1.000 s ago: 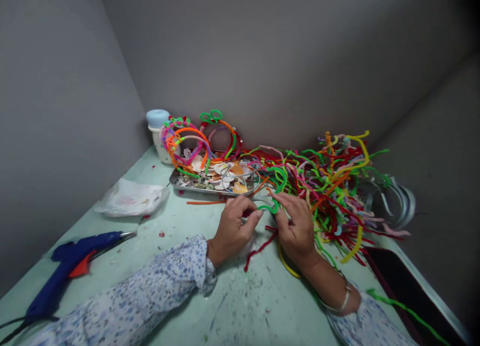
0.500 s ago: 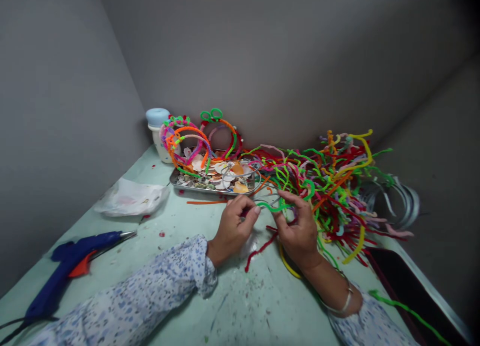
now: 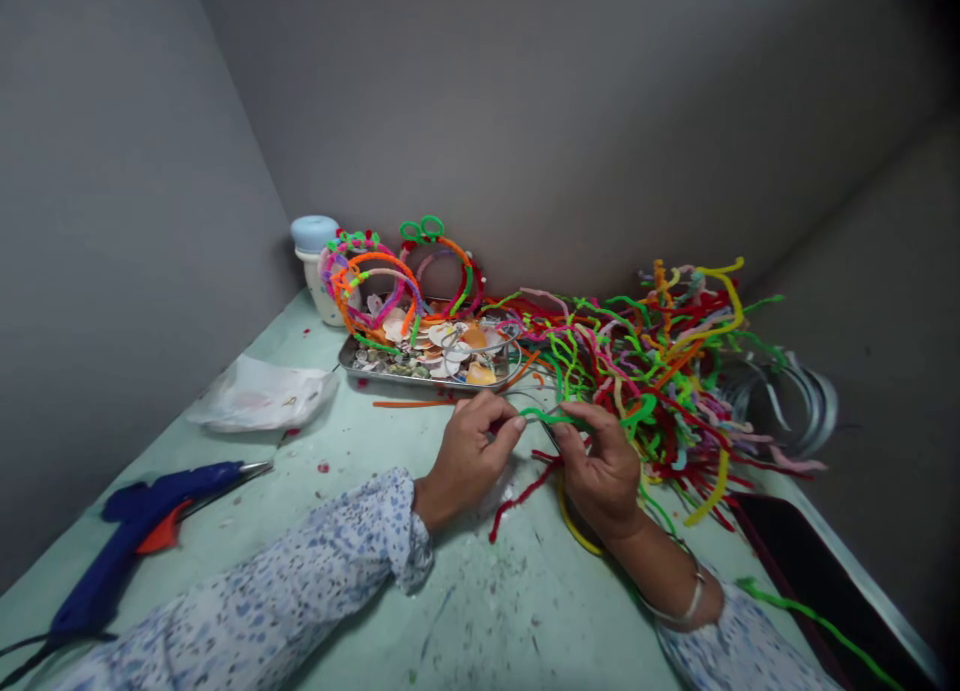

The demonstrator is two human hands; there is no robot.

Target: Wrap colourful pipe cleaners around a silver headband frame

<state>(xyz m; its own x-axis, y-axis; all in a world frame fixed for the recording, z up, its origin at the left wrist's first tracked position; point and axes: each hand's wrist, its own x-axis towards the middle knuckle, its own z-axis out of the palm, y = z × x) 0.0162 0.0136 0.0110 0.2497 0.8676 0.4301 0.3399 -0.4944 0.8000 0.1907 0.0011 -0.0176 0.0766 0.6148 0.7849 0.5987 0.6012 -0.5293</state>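
Note:
Between my hands runs a green pipe cleaner [image 3: 541,414], its curled far end sticking out past my right fingers. My left hand [image 3: 471,453] is closed, thumb and fingers pinching one end of it. My right hand [image 3: 604,469] pinches it farther along with thumb and forefinger. A thin grey headband [image 3: 525,395] shows as an arc by my fingertips, partly hidden by the hands. Below the hands a dark red pipe cleaner [image 3: 517,506] lies on the table, with a yellow one [image 3: 577,526] curving beside my right wrist.
A metal tray of shells [image 3: 420,379] stands behind, with colourful wrapped headbands [image 3: 379,261] and a blue-lidded cup [image 3: 315,236]. Right lies a heap of pipe cleaners [image 3: 660,361], plain headbands [image 3: 814,411] and a dark phone-like slab [image 3: 817,581]. Left are a glue gun [image 3: 150,511] and plastic bag [image 3: 262,396].
My right thumb and forefinger have drawn together on the green pipe cleaner, and its free end has swung lower and to the right. My left hand has barely moved.

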